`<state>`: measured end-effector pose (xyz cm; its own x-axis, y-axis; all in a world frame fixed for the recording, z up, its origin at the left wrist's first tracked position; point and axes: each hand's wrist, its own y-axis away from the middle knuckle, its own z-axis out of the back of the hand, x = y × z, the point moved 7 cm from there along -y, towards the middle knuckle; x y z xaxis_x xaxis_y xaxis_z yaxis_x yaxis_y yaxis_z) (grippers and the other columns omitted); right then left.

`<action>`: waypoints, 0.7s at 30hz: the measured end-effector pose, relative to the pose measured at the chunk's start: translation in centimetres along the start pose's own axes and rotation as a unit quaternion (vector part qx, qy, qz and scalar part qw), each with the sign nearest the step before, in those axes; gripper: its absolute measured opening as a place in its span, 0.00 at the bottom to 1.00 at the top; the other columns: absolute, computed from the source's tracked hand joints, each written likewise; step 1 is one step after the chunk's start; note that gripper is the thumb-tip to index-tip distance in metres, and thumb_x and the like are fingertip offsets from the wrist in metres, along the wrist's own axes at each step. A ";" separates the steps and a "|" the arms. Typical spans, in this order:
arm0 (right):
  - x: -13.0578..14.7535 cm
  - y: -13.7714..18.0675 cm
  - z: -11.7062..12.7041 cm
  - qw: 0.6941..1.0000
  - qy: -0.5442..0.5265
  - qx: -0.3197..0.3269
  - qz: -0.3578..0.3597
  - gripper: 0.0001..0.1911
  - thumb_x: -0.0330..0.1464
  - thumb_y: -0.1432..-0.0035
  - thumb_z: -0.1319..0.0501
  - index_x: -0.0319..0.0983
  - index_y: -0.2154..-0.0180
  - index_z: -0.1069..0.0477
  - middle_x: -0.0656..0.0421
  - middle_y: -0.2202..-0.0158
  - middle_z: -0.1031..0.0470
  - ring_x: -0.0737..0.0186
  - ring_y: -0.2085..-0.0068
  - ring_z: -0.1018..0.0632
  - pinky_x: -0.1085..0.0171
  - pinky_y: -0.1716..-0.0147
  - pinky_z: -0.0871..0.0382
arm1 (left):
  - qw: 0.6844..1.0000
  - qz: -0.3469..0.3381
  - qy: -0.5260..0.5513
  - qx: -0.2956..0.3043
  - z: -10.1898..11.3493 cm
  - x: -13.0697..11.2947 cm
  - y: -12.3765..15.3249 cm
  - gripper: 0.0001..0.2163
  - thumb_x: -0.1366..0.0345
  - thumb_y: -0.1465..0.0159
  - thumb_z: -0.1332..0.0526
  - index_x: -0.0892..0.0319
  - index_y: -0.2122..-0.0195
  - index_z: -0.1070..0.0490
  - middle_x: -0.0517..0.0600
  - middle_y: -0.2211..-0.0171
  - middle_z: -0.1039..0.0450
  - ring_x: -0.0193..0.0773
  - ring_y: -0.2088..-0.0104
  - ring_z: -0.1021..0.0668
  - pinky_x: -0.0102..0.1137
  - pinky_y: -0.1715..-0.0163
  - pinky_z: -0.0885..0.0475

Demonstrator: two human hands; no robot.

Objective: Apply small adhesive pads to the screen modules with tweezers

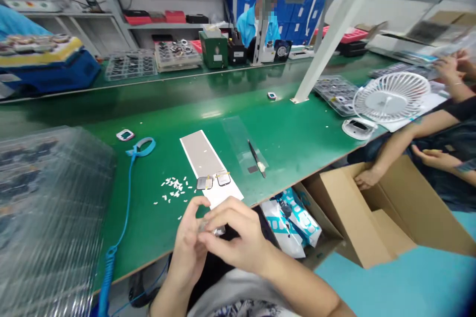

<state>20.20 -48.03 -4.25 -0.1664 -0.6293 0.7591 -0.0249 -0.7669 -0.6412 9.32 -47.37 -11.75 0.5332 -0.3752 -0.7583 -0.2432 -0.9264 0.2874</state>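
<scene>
My left hand (191,233) and my right hand (236,230) meet at the table's near edge, fingers closed around a small shiny piece (218,231). Fingers cover most of it, so its kind cannot be made out. Just beyond them lies a white-edged sheet (226,195) with a grey upper part. Two small dark-rimmed square parts with yellow tabs, a left one (204,183) and a right one (223,179), rest on it. Left of the sheet, many small white slips (174,187) are scattered. Black tweezers (256,157) lie to the right on a clear film (238,133).
Stacked clear trays (55,198) stand at the left, near a blue wrist strap (143,147) with a coiled cord. An open cardboard box (357,218) and a box of white-and-blue packets (292,223) sit at the right. A co-worker's arm reaches into the cardboard box beside a white fan (392,96).
</scene>
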 end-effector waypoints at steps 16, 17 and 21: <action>0.7 3.4 -4.0 0.973 0.176 -0.012 0.148 0.17 0.23 0.46 0.46 0.33 0.55 0.28 0.52 0.61 0.19 0.59 0.54 0.22 0.60 0.50 0.24 | 0.987 0.027 0.001 -0.161 1.0 -0.6 -0.9 0.27 0.62 0.58 0.21 0.54 0.59 0.30 0.45 0.64 0.20 0.38 0.62 0.17 0.23 0.63 0.21; 1.0 3.3 -3.8 0.976 0.162 0.010 0.142 0.18 0.23 0.46 0.45 0.34 0.53 0.28 0.51 0.59 0.19 0.58 0.53 0.21 0.58 0.51 0.24 | 0.987 0.013 0.030 -0.157 0.7 -1.0 -1.0 0.25 0.62 0.58 0.21 0.55 0.61 0.31 0.46 0.64 0.20 0.39 0.61 0.17 0.25 0.61 0.21; 1.6 2.4 -2.3 0.976 0.122 0.049 0.172 0.20 0.23 0.45 0.45 0.38 0.50 0.28 0.54 0.60 0.17 0.55 0.55 0.20 0.54 0.53 0.25 | 0.976 -0.101 0.075 -0.178 1.6 -4.7 -0.2 0.21 0.62 0.53 0.22 0.56 0.65 0.32 0.45 0.67 0.22 0.32 0.69 0.19 0.24 0.67 0.22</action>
<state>17.61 -50.56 -4.84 -0.3779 -0.8125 0.4439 0.1667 -0.5313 -0.8306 5.55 -45.40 -9.14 0.6609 -0.1591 -0.7334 0.1614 -0.9243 0.3459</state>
